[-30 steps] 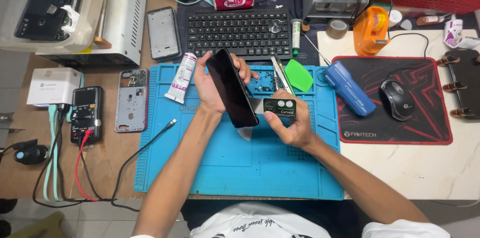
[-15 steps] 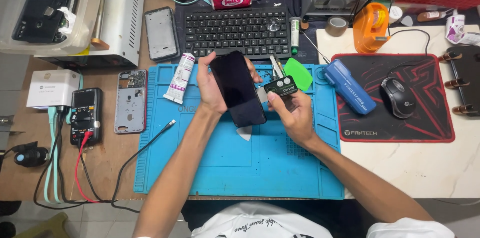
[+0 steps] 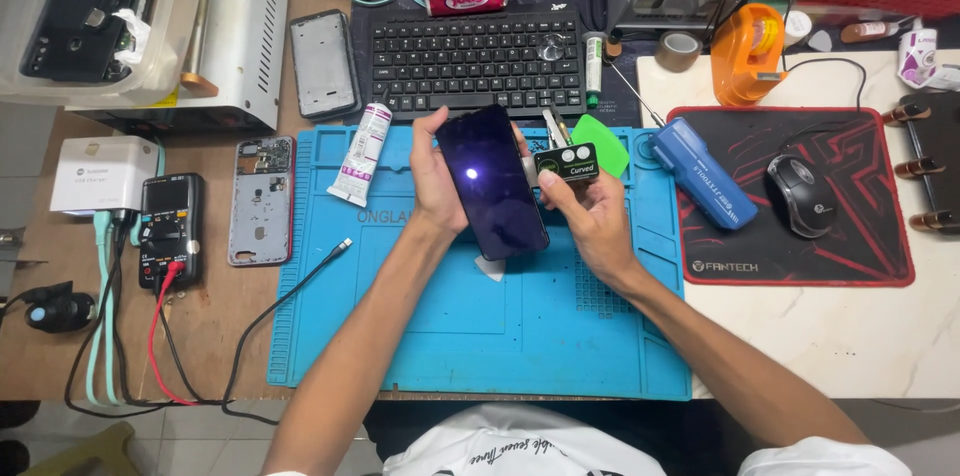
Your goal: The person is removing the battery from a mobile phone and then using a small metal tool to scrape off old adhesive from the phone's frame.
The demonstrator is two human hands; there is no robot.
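Here, above the blue work mat (image 3: 480, 336), the person's left hand (image 3: 435, 176) grips a dark phone (image 3: 490, 181) by its left edge, fingers wrapped round the back and the thumb on the rim, the black screen facing up and tilted slightly to the right. The right hand (image 3: 590, 216) is closed on a small black box (image 3: 567, 163) with a green label, pinched between thumb and fingers just beside the phone's right edge; whether box and phone touch cannot be told. The 2 hands sit close together over the upper middle of the mat. A white tube (image 3: 362, 153) lies on the mat's upper left corner, near the left hand. A green triangular pick (image 3: 605, 136) rests just behind the box. A black keyboard (image 3: 478, 63) lies beyond the mat, and a blue case (image 3: 705, 186) lies at the mat's right edge.
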